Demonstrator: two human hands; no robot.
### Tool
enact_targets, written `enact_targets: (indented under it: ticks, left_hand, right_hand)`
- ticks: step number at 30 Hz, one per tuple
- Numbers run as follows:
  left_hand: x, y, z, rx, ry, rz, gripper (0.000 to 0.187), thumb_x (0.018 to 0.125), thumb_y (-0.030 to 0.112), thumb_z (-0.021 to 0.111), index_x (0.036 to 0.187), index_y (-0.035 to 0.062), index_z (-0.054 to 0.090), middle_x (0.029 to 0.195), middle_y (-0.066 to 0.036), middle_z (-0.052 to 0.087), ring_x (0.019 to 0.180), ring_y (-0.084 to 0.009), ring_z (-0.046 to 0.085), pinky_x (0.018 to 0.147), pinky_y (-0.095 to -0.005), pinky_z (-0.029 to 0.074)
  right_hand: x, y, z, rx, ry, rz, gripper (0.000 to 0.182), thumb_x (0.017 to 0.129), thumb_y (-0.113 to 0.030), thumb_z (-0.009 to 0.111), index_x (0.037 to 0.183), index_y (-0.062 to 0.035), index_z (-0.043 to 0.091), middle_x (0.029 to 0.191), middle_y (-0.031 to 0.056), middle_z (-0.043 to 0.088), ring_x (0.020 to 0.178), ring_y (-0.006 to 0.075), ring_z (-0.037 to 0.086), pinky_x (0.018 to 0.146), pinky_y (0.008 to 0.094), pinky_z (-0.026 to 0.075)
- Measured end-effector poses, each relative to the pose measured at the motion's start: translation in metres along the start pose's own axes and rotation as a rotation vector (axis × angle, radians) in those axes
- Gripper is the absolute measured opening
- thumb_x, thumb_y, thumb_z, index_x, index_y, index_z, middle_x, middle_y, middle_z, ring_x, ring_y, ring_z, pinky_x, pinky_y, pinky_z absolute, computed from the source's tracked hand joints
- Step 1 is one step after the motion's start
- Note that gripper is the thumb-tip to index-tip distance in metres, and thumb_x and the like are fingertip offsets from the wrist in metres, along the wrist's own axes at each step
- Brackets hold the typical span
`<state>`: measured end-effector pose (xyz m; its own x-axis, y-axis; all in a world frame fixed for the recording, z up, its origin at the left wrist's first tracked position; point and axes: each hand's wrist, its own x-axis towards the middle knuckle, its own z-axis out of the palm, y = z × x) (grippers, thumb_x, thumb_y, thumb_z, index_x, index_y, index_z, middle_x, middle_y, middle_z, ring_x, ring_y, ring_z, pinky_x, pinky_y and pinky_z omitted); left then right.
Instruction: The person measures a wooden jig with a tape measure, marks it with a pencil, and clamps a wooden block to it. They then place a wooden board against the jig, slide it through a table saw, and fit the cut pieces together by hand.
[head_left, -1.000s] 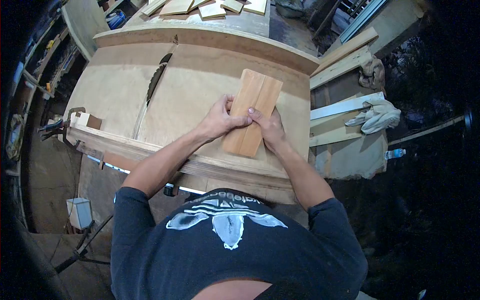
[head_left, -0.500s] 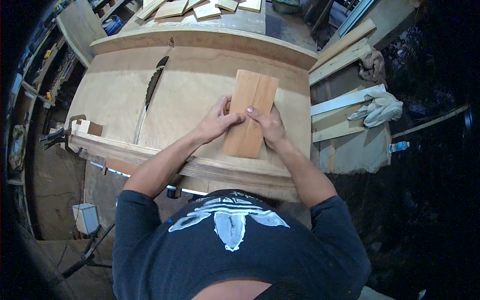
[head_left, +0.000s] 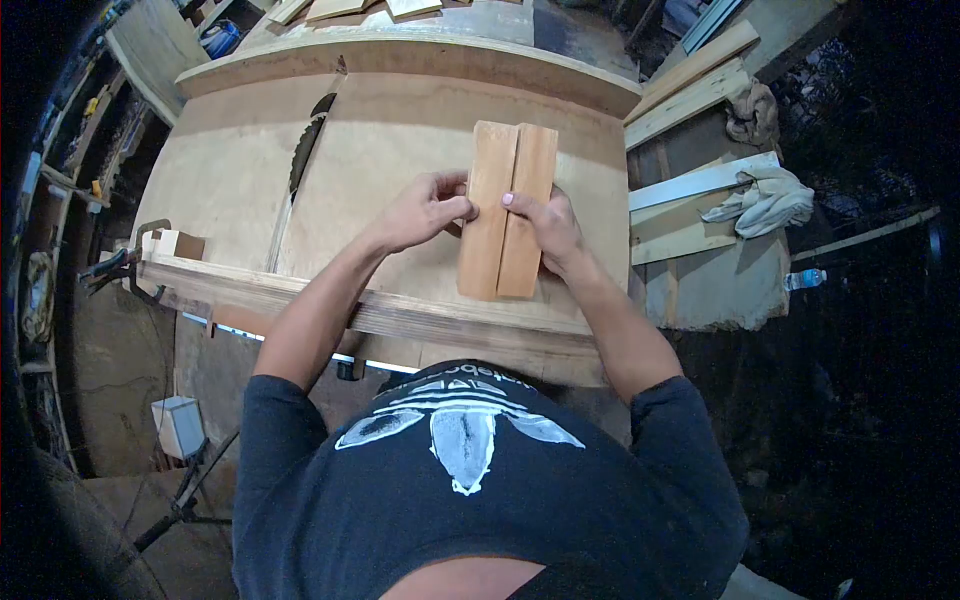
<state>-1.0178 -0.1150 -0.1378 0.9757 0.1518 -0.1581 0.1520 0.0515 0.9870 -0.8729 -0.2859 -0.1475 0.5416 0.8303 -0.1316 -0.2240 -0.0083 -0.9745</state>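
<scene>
Two narrow light-brown wooden boards lie side by side over the plywood table surface (head_left: 380, 150), with a thin dark gap between them. My left hand (head_left: 432, 210) grips the left board (head_left: 486, 220) at its left edge, thumb on top and fingers partly hidden. My right hand (head_left: 547, 228) holds the right board (head_left: 526, 230) from its right side, with the thumb on its face and the other fingers mostly hidden. A dark toothed saw blade (head_left: 308, 150) stands up through a slot in the table, to the left of both hands.
A raised wooden fence (head_left: 420, 62) runs along the far edge, a thick rail (head_left: 450, 325) along the near edge. A clamp (head_left: 125, 265) and a small block (head_left: 180, 244) sit at the left corner. Right of the table are planks (head_left: 690, 105), a cloth (head_left: 765, 200) and a bottle (head_left: 806, 279).
The boards, closely joined before, now show a clearer gap and stand more upright in view. My left thumb has moved to the left board's edge. The whole view has shifted slightly.
</scene>
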Motion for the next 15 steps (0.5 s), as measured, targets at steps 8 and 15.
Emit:
enact_targets:
  ticks: [8, 15]
  left_hand:
    - [-0.0008, -0.0037, -0.0034, 0.077, 0.103, 0.021, 0.073, 0.084, 0.014, 0.067, 0.148, -0.0121, 0.040, 0.098, -0.011, 0.070, 0.087, -0.0158, 0.068, 0.078, -0.0313, 0.058]
    - [-0.0027, -0.0001, -0.0038, 0.130, 0.125, 0.010, 0.070, 0.083, 0.016, 0.069, 0.144, -0.0117, 0.047, 0.095, -0.010, 0.072, 0.083, -0.0137, 0.067, 0.074, -0.0292, 0.057]
  right_hand:
    - [0.0019, 0.0069, -0.0031, -0.005, -0.013, 0.005, 0.056, 0.083, -0.018, 0.075, 0.130, 0.0050, 0.055, 0.119, 0.0156, 0.068, 0.106, 0.0231, 0.067, 0.092, 0.0363, 0.054]
    - [0.0017, 0.0067, -0.0045, 0.002, -0.026, 0.043, 0.057, 0.082, -0.017, 0.076, 0.130, 0.0052, 0.055, 0.119, 0.0157, 0.068, 0.106, 0.0228, 0.067, 0.093, 0.0360, 0.054]
